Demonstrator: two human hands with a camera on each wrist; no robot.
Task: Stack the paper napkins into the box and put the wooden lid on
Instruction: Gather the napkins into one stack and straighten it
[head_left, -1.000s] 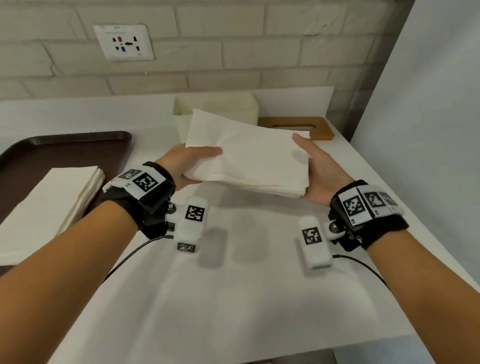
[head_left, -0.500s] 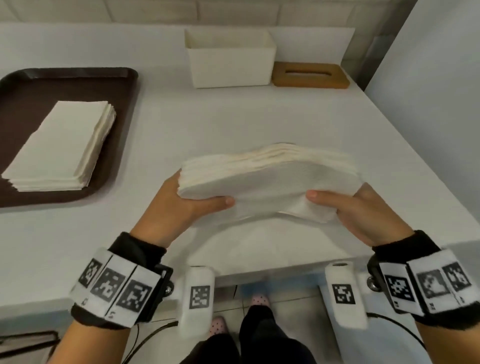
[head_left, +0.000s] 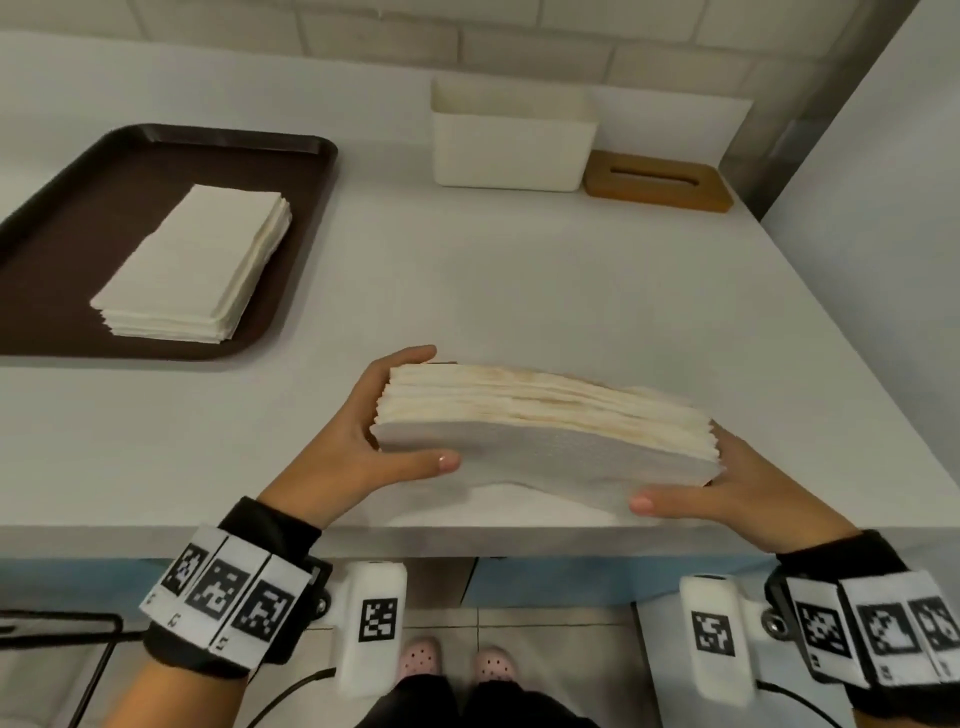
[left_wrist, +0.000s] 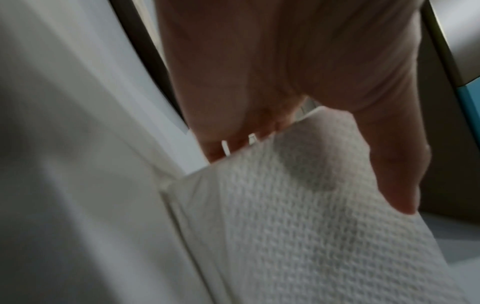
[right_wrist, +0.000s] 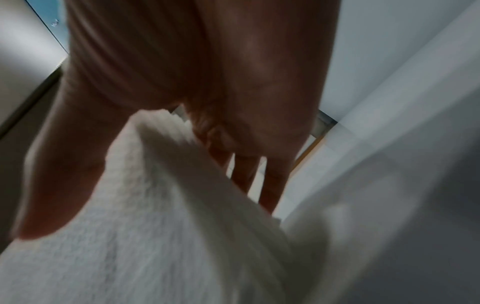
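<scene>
A thick stack of white paper napkins (head_left: 545, 441) stands on its long edge near the table's front edge, held between both hands. My left hand (head_left: 374, 447) grips its left end, thumb on the near face. My right hand (head_left: 727, 488) grips the right end the same way. Close up, the embossed napkin face (left_wrist: 298, 226) lies under my left thumb, and the napkin stack (right_wrist: 155, 236) fills the right wrist view. The open white box (head_left: 511, 140) stands at the back of the table. The wooden lid (head_left: 657, 182), with a slot, lies flat to the right of the box.
A dark brown tray (head_left: 78, 218) at the left holds a second stack of napkins (head_left: 202, 270). A grey partition (head_left: 883, 208) rises along the table's right side. A brick wall runs behind the box. My feet show below the table's front edge.
The stack has come back from in front of the box to the table's near edge and turned from flat to standing on edge. Both hands kept hold of it.
</scene>
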